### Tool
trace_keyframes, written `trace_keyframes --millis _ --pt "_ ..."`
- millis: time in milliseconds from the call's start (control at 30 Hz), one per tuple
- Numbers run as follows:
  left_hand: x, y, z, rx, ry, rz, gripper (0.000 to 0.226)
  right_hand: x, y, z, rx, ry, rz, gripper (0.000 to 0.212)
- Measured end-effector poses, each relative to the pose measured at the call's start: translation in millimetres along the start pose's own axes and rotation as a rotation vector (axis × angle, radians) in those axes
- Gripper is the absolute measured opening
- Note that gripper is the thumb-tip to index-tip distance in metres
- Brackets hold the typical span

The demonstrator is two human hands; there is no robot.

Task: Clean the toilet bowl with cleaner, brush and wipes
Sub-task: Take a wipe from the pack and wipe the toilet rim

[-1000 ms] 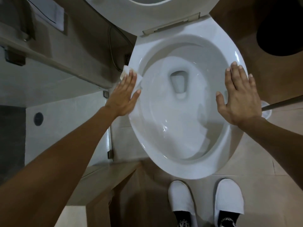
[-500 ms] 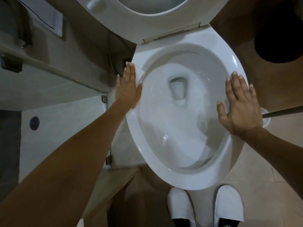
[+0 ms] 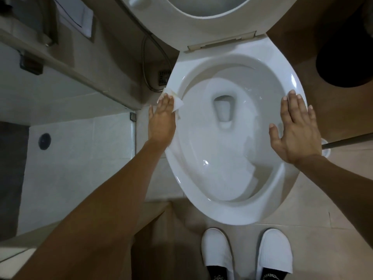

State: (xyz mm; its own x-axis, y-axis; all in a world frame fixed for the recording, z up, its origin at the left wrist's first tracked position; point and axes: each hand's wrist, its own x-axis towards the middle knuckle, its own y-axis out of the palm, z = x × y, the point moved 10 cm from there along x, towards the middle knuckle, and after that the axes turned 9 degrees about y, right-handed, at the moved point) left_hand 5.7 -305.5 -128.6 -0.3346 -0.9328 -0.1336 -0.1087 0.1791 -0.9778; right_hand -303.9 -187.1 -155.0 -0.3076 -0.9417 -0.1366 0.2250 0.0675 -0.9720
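Two hands rest on the rim of the toilet bowl [image 3: 232, 211], one on each side of it. At the bowl's left edge, the left hand [image 3: 161, 120] lies flat with its fingers straight and close together, pressing a white wipe [image 3: 177, 104] against the rim; it pinches nothing, only the flat fingers bear down on the wipe. The wipe pokes out past the fingertips and toward the bowl's inside, with a faint yellowish mark near its far corner. On the bowl's right edge, the right hand [image 3: 296, 130] lies palm down, fingers straight and slightly spread, thumb pointing in over the basin, holding nothing.

Behind the bowl, the seat and lid [image 3: 201, 23] stand raised. Water sits in the bottom of the bowl around the drain opening [image 3: 224, 109].

Just right of the bowl, behind the right wrist, a grey handle [image 3: 349, 141] runs off the frame, ending in a small white round base [image 3: 326, 150] on the floor; it is mostly hidden, so I cannot tell what it is. Left of the bowl, a metal hose [image 3: 145, 63] hangs along the wall near a small floor grate [image 3: 162, 77]. In front of the bowl, two white slippers [image 3: 218, 253] stand on the tan tiled floor [image 3: 314, 209]. Farther right of the bowl sits a dark round shape [image 3: 347, 61].
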Motion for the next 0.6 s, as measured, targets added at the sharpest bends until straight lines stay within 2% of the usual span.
trace_keyframes --millis 200,333,500,600 --pt "-29 -24 18 -0.013 -0.046 -0.021 0.043 0 -1 3 -0.126 -0.036 0.116 0.08" --pt "-38 -41 22 -0.117 -0.092 -0.025 0.04 0 -16 12 -0.21 -0.069 0.222 0.081" --pt "-53 -77 18 -0.318 -0.188 -0.046 0.035 -13 -66 58 -0.058 -0.141 0.296 0.062" --pt "-70 -105 6 -0.355 -0.224 -0.031 0.034 -25 -104 73 -0.02 -0.157 0.303 0.06"
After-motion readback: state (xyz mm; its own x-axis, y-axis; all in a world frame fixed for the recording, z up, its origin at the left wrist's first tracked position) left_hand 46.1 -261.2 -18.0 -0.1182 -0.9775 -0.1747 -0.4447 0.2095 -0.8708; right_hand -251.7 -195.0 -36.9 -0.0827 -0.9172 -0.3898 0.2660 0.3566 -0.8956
